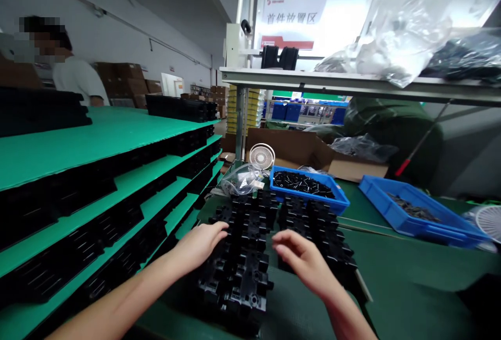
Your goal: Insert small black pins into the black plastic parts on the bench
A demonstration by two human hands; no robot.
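Note:
Rows of black moulded plastic parts (250,277) with clips and holes lie on the green bench in front of me. My left hand (207,238) is at the left side of the nearer rows, fingers pointing right and slightly bent, holding nothing I can see. Whether it touches the parts I cannot tell. Over the gap between the left rows and a second group of black parts (329,230) is my right hand (299,254). Its thumb and fingers are apart and loosely curved, with nothing between them.
A blue tray (340,205) of small black pieces stands behind the parts; another blue tray (426,229) is to the right. Green sheets (97,126) stacked with black parts rise at left. A screwdriver (407,162) hangs at right. A person (74,73) stands far left.

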